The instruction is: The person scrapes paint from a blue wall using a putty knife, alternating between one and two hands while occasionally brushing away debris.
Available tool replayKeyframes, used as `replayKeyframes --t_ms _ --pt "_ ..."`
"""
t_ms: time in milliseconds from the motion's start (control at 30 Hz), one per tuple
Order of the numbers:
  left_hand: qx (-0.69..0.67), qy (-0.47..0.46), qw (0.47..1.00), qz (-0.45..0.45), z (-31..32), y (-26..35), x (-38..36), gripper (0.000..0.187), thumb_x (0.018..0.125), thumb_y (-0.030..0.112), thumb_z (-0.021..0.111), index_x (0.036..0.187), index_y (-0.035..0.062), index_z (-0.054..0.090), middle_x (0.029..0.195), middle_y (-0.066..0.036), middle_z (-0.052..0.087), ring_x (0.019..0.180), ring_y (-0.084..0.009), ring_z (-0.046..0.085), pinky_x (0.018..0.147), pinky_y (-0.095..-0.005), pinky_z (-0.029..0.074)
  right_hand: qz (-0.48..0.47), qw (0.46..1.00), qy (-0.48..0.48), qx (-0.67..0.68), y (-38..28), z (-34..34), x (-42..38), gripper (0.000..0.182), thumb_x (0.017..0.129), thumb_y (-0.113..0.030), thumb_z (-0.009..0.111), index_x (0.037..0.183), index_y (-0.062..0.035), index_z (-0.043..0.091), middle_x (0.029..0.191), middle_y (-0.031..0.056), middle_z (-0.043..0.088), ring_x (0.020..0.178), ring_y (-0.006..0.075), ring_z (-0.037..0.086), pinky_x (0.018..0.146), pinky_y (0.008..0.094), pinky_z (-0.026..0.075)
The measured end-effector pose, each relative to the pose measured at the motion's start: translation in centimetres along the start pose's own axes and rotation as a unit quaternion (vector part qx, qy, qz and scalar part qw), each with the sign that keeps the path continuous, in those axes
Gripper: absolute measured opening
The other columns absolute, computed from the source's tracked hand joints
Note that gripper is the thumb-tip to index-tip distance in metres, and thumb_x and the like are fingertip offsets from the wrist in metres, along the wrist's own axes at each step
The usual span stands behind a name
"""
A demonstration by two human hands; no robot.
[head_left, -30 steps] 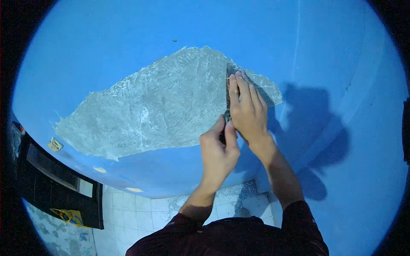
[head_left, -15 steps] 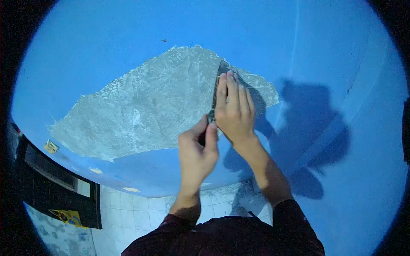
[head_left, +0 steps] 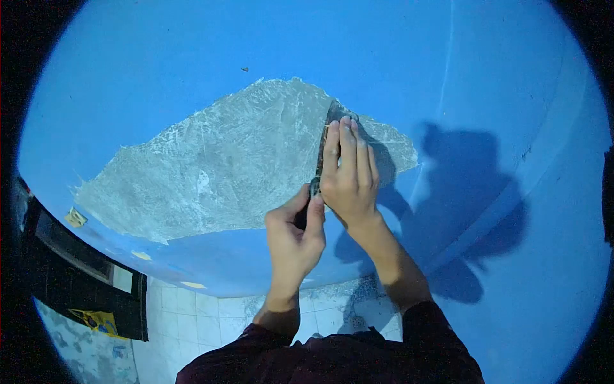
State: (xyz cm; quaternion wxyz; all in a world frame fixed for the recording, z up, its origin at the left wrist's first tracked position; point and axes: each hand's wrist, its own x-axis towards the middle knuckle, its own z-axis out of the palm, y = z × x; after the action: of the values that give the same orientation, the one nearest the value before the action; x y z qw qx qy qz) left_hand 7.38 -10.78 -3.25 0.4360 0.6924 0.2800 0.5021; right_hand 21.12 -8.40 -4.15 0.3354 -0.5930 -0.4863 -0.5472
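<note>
A dark, long-bladed tool (head_left: 324, 148) lies against the wall, upright along the right part of a rough grey patch (head_left: 211, 166). My left hand (head_left: 294, 233) is wrapped round its dark lower end, thumb and index finger at the top of the grip. My right hand (head_left: 350, 169) lies flat over the blade, fingers stretched upward and side by side, pressing on it. The fingers hide much of the blade. The grey patch has whitish streaks and a ragged edge against blue paint.
The blue wall (head_left: 358, 45) surrounds the patch, with shadows to the right. White floor tiles (head_left: 185, 317) show below. At the lower left are a dark wooden frame (head_left: 64, 275), a yellow item (head_left: 97, 321) and a small beige piece (head_left: 75, 217).
The view has shifted slightly, so the patch sits a little lower in the frame. Both hands keep their hold and placement on the tool, with little visible movement along the patch.
</note>
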Motion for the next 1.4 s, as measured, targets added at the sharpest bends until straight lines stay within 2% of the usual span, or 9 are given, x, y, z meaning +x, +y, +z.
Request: replayKeyframes --t_ms 467,633,700,800,867,900,967,1067,1400 --pt "0.015 -0.034 0.999 0.009 -2.6 -4.8 2.3 0.024 0.096 0.017 0.066 0.103 -0.0061 0.072 0.070 -0.003 0.065 0.053 -0.0061 0.053 0.047 -0.0233 0.042 0.034 0.993 -0.068 0.089 0.0 -2.4 -3.3 0.045 0.090 -0.009 0.058 0.133 0.0045 0.056 0.136 0.0180 0.057 0.124 0.0322 0.057 0.096 0.0411 0.051" --pt "0.032 -0.030 0.999 0.005 -5.7 -2.4 3.7 0.023 0.095 0.015 0.069 0.101 -0.0071 0.072 0.070 -0.006 0.067 0.053 -0.0082 0.058 0.047 -0.0238 0.045 0.088 0.919 -0.320 0.212 -2.7 -3.7 -23.1 0.033 0.091 -0.014 0.059 0.120 0.0000 0.063 0.110 0.0146 0.061 0.102 0.0349 0.061 0.089 0.0442 0.052" --pt "0.043 -0.037 0.998 0.002 -5.8 -1.9 3.6 0.023 0.096 0.014 0.067 0.103 -0.0070 0.071 0.071 -0.006 0.067 0.054 -0.0076 0.057 0.049 -0.0232 0.044 -0.003 0.838 -0.508 0.201 -2.0 -6.1 -38.6 0.026 0.093 -0.016 0.060 0.113 -0.0024 0.066 0.118 0.0173 0.065 0.096 0.0361 0.067 0.083 0.0482 0.056" --pt "0.044 -0.042 0.998 0.013 -4.9 -2.9 3.0 0.024 0.098 0.015 0.065 0.104 -0.0072 0.070 0.073 -0.006 0.066 0.059 -0.0064 0.057 0.052 -0.0230 0.043 0.038 0.305 -0.930 0.199 -1.8 -11.0 -53.9 0.043 0.091 -0.036 0.067 0.113 0.0014 0.069 0.114 0.0215 0.070 0.099 0.0384 0.068 0.091 0.0535 0.051" --pt "0.042 -0.041 0.998 0.032 -3.6 -3.0 2.8 0.025 0.099 0.017 0.062 0.106 -0.0071 0.068 0.073 -0.005 0.065 0.063 -0.0055 0.055 0.055 -0.0234 0.041 0.039 0.207 -0.936 0.283 -2.1 -12.6 -56.5 0.051 0.092 -0.039 0.068 0.123 0.0011 0.065 0.123 0.0214 0.066 0.111 0.0381 0.064 0.096 0.0524 0.049" --pt "0.025 -0.038 0.998 0.036 -3.0 -3.2 2.7 0.025 0.100 0.017 0.062 0.106 -0.0071 0.068 0.073 -0.004 0.063 0.063 -0.0056 0.054 0.055 -0.0237 0.041 0.039 0.208 -0.936 0.281 -2.2 -12.6 -56.0 0.051 0.092 -0.039 0.068 0.123 0.0011 0.065 0.123 0.0214 0.066 0.111 0.0381 0.064 0.096 0.0524 0.049" --pt "0.001 -0.041 0.999 0.033 -2.0 -3.2 2.4 0.025 0.101 0.016 0.060 0.108 -0.0065 0.067 0.071 -0.001 0.060 0.062 -0.0057 0.051 0.055 -0.0241 0.041 0.191 0.571 -0.727 0.331 -3.7 -13.8 -54.8 0.054 0.093 -0.033 0.067 0.134 0.0003 0.058 0.134 0.0221 0.060 0.122 0.0376 0.058 0.103 0.0493 0.046" --pt "-0.004 -0.040 0.999 0.023 -1.2 -3.3 2.0 0.024 0.101 0.015 0.060 0.107 -0.0064 0.067 0.071 -0.001 0.060 0.061 -0.0055 0.051 0.054 -0.0239 0.040 0.248 0.753 -0.543 0.278 -3.0 -10.5 -33.1 0.049 0.097 -0.023 0.061 0.140 0.0002 0.052 0.140 0.0245 0.054 0.130 0.0410 0.051 0.110 0.0466 0.040" --pt "-0.028 -0.025 0.999 0.028 -0.3 -1.3 0.7 0.024 0.102 0.018 0.057 0.104 -0.0042 0.066 0.066 0.001 0.055 0.047 -0.0048 0.045 0.041 -0.0220 0.032 0.061 0.983 -0.083 0.150 1.0 -3.6 -1.0 0.059 0.086 -0.010 0.064 0.142 -0.0014 0.047 0.140 0.0161 0.052 0.127 0.0332 0.053 0.106 0.0432 0.045"
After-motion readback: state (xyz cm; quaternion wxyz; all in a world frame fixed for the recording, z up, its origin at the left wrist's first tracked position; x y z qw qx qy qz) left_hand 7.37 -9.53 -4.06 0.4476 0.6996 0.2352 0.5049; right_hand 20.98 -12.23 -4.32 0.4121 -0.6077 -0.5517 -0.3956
